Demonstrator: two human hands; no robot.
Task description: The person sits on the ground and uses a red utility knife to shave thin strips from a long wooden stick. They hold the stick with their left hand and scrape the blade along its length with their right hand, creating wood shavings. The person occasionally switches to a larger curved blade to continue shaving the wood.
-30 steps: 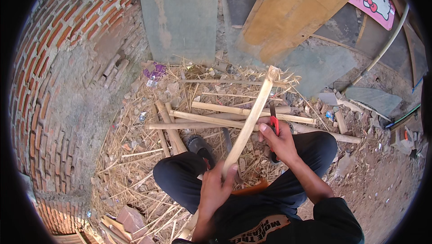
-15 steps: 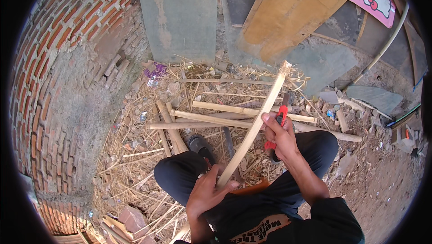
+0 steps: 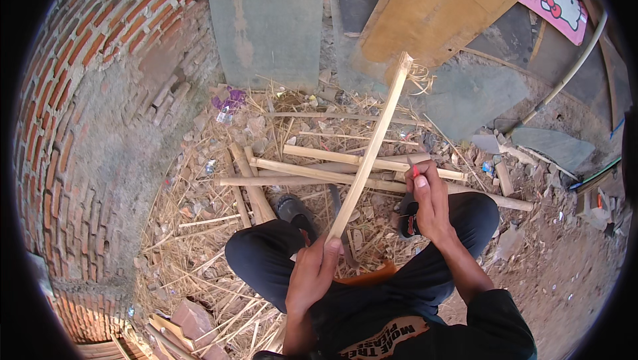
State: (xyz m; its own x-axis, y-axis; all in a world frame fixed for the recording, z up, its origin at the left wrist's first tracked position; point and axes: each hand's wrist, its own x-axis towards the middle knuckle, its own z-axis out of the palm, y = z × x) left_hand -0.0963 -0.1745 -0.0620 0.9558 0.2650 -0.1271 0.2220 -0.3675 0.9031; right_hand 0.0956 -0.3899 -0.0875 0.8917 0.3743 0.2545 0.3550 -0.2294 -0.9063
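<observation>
My left hand (image 3: 311, 273) is closed round the lower end of a long split bamboo strip (image 3: 373, 144). The strip slants up and away to the right, with curled shavings (image 3: 420, 80) hanging at its far end. My right hand (image 3: 433, 206) is off the strip, to its right, closed on a red utility knife (image 3: 416, 170). Fingers cover most of the knife. Below the strip, several bamboo pieces (image 3: 312, 154) lie crossed on the ground. A dark metal blade (image 3: 337, 208) lies between my feet, partly behind the strip.
Straw and rubble litter the ground (image 3: 199, 194). A brick wall (image 3: 73, 161) rises on the left. Grey boards (image 3: 269, 28) and a tan wooden panel (image 3: 445, 11) lean at the back. A pale pole (image 3: 565, 81) slants at the right. My knees (image 3: 262, 250) flank the work.
My right hand has let go of the strip and drawn aside with the knife. The left hand's hold has closed round the strip's lower end, and the strip has moved up and slightly left.
</observation>
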